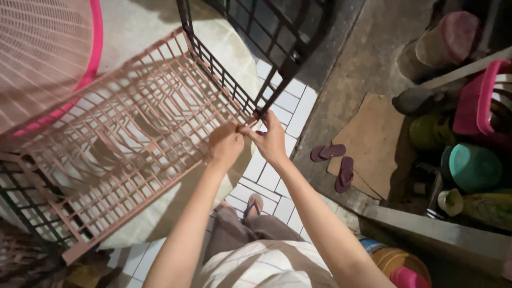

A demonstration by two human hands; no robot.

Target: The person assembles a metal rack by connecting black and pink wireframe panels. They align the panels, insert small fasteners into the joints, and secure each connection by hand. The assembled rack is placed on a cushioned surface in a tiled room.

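Both hands meet at the corner of the pink plastic dish rack (128, 144), right where it joins the black wire frame (234, 80). The left hand (225, 145) is curled shut, pinching the rack's corner edge. The right hand (272, 140), at 3 o'clock of the left and touching it, has its fingers closed on the same spot. The rack sprawls from there toward 9 o'clock. A pair of maroon flip-flops (336, 162) lies on the concrete at about 3 o'clock, well apart.
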